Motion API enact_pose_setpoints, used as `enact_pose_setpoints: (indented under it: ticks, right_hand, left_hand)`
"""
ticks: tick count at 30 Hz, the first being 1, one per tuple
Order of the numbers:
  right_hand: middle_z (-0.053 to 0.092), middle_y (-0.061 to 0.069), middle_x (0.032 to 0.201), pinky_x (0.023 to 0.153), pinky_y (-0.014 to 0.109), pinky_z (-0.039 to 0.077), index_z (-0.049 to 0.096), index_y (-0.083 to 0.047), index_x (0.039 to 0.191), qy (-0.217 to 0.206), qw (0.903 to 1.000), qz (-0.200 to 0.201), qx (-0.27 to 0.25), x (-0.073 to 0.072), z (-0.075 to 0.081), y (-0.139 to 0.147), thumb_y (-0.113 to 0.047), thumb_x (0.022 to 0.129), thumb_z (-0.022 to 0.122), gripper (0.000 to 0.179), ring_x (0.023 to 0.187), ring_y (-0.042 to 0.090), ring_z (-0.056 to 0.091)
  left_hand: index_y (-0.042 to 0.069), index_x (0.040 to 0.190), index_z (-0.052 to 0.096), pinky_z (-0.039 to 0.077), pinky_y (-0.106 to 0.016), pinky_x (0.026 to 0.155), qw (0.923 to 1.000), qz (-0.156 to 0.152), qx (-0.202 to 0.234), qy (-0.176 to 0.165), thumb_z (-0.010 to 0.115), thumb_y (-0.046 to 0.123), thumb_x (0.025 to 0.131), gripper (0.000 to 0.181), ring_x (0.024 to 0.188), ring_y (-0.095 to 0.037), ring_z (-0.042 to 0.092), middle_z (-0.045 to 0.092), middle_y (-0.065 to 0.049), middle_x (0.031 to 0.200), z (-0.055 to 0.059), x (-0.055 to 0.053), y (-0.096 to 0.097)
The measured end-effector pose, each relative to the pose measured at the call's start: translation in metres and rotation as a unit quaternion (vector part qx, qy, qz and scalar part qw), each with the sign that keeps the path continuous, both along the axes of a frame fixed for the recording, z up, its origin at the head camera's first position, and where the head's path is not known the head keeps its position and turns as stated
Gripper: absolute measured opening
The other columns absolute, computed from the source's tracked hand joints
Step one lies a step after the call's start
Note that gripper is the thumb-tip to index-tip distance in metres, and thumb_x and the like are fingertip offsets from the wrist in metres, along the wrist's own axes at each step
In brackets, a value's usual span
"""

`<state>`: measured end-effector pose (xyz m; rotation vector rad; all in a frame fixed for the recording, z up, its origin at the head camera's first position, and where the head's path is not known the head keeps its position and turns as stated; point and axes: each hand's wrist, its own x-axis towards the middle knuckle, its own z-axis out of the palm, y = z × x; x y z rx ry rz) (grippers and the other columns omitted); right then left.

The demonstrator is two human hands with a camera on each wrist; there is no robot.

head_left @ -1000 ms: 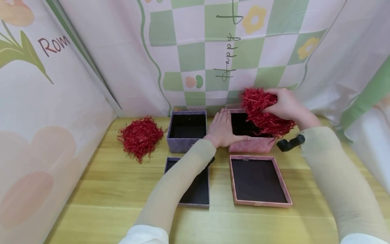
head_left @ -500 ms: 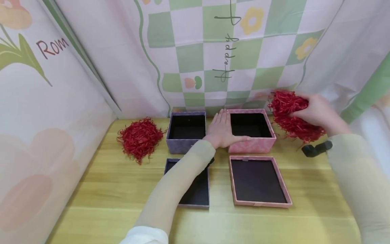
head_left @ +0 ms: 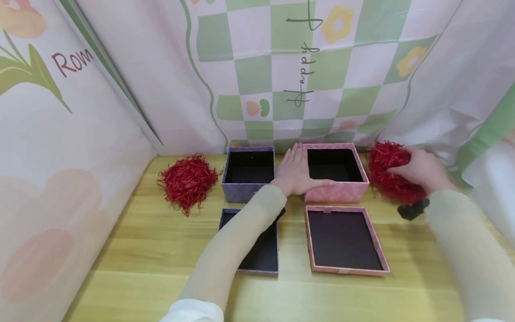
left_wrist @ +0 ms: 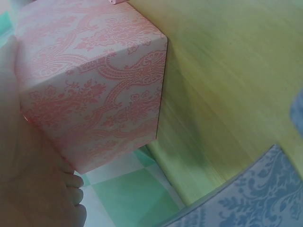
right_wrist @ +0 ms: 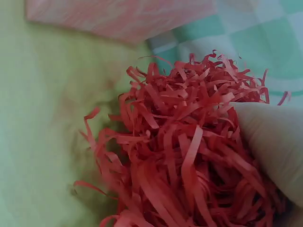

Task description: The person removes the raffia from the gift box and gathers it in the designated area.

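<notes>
My right hand (head_left: 424, 170) grips a bundle of red shredded paper (head_left: 388, 167) low over the table, just right of the pink box. In the right wrist view the crinkled strips (right_wrist: 180, 156) fill the middle, with part of the hand at the right edge. My left hand (head_left: 294, 172) lies with straight fingers along the left side of the pink box (head_left: 335, 192), thumb across its front. The left wrist view shows that hand (left_wrist: 38, 175) against the patterned pink side (left_wrist: 104, 94). Inside, the pink box is black and holds nothing visible.
Left of the pink box stands a purple box (head_left: 241, 192) with a black inside. In front lie a pink lid (head_left: 344, 241) and a purple lid (head_left: 261, 250), partly under my left forearm. Another heap of red shredded paper (head_left: 187, 182) sits at the left. A checkered curtain (head_left: 289, 76) hangs behind.
My right hand has carried the red shredded paper from over the pink box to the right, then down towards the table. The left hand has stayed at the box.
</notes>
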<state>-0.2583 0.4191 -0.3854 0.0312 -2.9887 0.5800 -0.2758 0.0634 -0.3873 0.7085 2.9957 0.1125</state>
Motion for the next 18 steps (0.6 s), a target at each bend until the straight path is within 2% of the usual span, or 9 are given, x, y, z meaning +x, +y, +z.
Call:
enact_pose_setpoints:
  ticks: [4,9,13,18]
  right_hand:
    - [0.057,0.043,0.119,0.085,0.073,0.042,0.049,0.013,0.134,0.007,0.9999,0.012,0.002,-0.001,-0.017,0.003,-0.038,0.083,0.084,0.080,0.100,0.061,0.056]
    - [0.052,0.047,0.121,0.092,0.074,0.038,0.042,0.018,0.138,-0.011,0.9992,0.018,-0.033,-0.003,-0.027,0.003,-0.038,0.085,0.083,0.087,0.107,0.063,0.051]
    - [0.050,0.046,0.126,0.092,0.073,0.039,0.042,0.013,0.143,-0.007,0.9996,0.002,-0.028,-0.002,-0.022,0.002,-0.054,0.082,0.081,0.098,0.111,0.062,0.050]
    - [0.049,0.043,0.131,0.091,0.073,0.039,0.045,0.007,0.146,-0.003,0.9998,-0.006,-0.020,0.006,-0.001,0.002,-0.064,0.084,0.075,0.099,0.114,0.061,0.049]
  left_hand:
    - [0.006,0.163,-0.003,-0.011,-0.029,0.119,1.0000,0.003,0.002,-0.003,0.025,0.100,0.074,0.132,0.154,-0.020,-0.008,-0.002,-0.010,0.170,0.000,0.000,0.000]
    - [0.008,0.163,-0.004,-0.012,-0.029,0.119,0.9999,0.005,0.000,-0.013,0.025,0.100,0.074,0.132,0.153,-0.020,-0.010,-0.004,-0.010,0.170,-0.002,-0.002,0.002]
    - [0.009,0.163,-0.006,-0.012,-0.029,0.119,0.9997,0.010,-0.003,-0.022,0.027,0.100,0.073,0.132,0.153,-0.019,-0.011,-0.006,-0.009,0.170,-0.002,-0.004,0.003]
    - [0.009,0.163,-0.006,-0.011,-0.029,0.119,0.9997,0.010,-0.003,-0.023,0.029,0.100,0.073,0.132,0.153,-0.019,-0.012,-0.007,-0.008,0.170,-0.004,-0.006,0.004]
